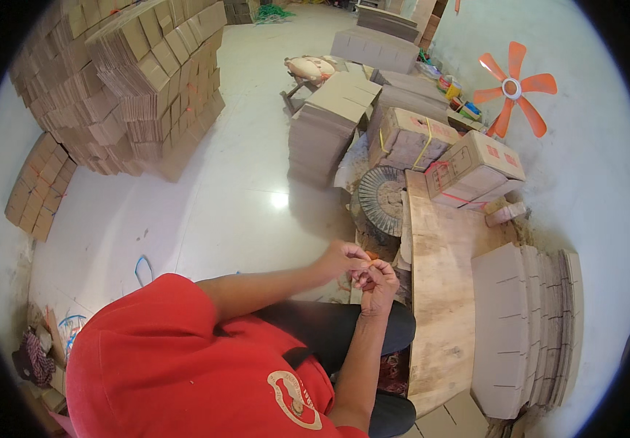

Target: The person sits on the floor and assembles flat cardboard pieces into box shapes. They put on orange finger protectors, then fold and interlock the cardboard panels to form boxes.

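Note:
My left hand and my right hand meet in front of my knees, with their fingertips pinched together. Whatever they hold is too small to make out. A small orange thing shows right beside the fingertips; whether it is held or lies behind them I cannot tell. Just past the hands is a dark round ribbed ring with a dusty middle. To the right of the hands runs a bare wooden board, which neither hand touches.
Slotted cardboard sheets stand upright along the board's right side. Two strapped cartons sit at its far end. A cardboard stack rises from the floor ahead, and a tall pile of cardboard bundles fills the far left. An orange-bladed fan is by the wall.

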Available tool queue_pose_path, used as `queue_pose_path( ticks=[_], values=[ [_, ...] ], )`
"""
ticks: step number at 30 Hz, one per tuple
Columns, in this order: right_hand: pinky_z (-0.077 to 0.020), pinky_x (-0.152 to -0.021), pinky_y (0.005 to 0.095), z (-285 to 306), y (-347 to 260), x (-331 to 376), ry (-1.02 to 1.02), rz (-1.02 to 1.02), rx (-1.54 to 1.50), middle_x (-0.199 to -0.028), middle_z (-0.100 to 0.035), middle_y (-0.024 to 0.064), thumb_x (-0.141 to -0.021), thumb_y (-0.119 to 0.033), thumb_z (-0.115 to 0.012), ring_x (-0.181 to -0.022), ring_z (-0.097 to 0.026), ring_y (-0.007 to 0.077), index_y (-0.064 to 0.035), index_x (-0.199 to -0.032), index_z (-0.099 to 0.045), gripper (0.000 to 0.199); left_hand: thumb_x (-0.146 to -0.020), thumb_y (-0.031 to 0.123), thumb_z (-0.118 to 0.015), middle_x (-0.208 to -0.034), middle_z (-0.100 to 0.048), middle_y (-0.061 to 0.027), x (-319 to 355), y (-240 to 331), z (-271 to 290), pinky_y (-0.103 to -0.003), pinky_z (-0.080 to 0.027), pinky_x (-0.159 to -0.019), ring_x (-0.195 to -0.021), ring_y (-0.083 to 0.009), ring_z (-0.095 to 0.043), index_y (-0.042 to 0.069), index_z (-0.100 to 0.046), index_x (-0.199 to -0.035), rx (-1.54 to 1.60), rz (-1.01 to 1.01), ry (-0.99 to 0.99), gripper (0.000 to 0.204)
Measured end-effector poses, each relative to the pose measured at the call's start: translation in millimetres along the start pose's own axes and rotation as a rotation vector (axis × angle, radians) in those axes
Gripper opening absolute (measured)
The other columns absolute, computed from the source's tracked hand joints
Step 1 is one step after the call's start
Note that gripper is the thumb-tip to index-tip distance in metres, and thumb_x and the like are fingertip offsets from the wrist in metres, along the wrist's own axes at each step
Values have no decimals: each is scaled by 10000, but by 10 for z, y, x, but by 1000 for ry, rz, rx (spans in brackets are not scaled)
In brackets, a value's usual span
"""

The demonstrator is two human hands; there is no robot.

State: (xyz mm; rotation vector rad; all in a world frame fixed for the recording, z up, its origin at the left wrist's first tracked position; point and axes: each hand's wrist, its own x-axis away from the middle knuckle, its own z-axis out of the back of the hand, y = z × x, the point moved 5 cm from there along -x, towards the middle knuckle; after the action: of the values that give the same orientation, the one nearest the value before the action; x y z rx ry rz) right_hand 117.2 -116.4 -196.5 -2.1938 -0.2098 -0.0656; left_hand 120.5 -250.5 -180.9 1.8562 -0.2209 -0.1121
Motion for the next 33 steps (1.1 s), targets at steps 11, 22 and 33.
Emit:
queue_pose_path(
  ticks=[11, 22, 33],
  values=[
    [-568, -544, 276, -306, -23, 151, -57, -59, 13, -861, -621, 98, -859, -64, -611, -639, -633, 161, 26, -1039, -552, 210, -820, 125, -654, -783, -635, -61, -103, 20, 136, -259, -486, -620, -699, -109, -591, 2, -638, -888, -414, -26, -80, 142],
    [-508, -532, 255, 29, -87, 142, 13, 51, -192, -798, -622, 61, -793, -1, -629, -633, -603, 138, -23, -903, -610, 114, -833, 101, -626, -753, -619, -42, -38, 296, 2, -256, -483, -627, -645, -119, -576, 2, -641, -849, -149, 6, -23, 101],
    [-530, -552, 253, -54, -157, 189, 83, 115, 136, -830, -668, 77, -798, -6, -631, -648, -624, 146, 37, -1066, -639, 272, -827, 75, -621, -723, -610, -20, -71, 250, -259, -227, -440, -574, -617, -83, -540, 16, -642, -834, -478, -160, -99, 63]
  ],
)
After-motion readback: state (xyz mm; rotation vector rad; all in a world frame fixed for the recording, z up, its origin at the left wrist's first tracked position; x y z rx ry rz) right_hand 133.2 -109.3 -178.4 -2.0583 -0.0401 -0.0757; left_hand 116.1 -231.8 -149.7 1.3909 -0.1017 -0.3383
